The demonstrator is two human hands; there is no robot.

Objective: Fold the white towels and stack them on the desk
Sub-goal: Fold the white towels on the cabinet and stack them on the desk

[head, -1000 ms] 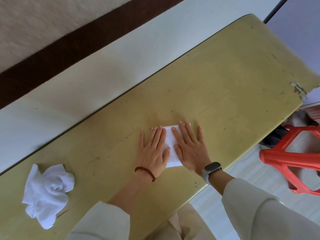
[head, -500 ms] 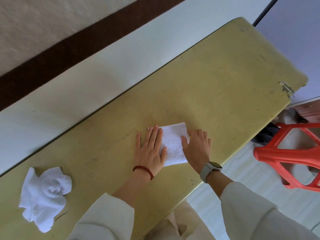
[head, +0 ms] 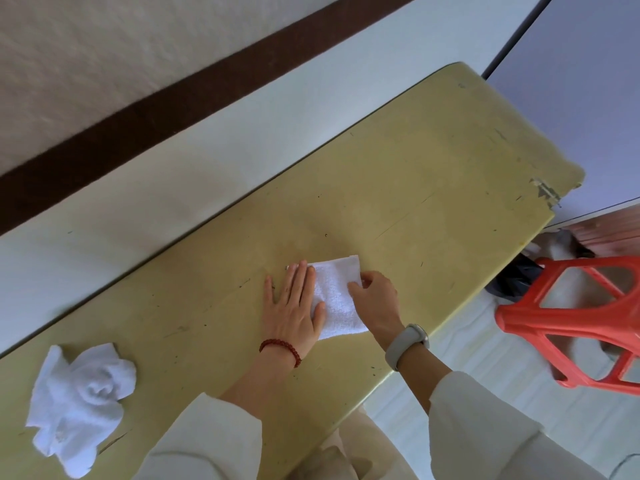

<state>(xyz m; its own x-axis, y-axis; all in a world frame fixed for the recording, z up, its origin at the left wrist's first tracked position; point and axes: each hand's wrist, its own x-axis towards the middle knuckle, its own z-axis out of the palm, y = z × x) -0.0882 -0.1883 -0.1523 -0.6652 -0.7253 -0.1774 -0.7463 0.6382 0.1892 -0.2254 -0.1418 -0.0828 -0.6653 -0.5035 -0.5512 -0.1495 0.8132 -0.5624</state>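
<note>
The left hand (head: 294, 306) covers the folded towel's (head: 337, 299) left part; the red stool (head: 571, 323) runs off the right edge

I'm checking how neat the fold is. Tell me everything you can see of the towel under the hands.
The folded towel is white terry cloth, a small flat rectangle lying on the yellow desk near its front edge. Its edges look fairly even. The left hand rests flat on its left side, thumb on the cloth. The right hand curls round its right edge, thumb on top.
</note>
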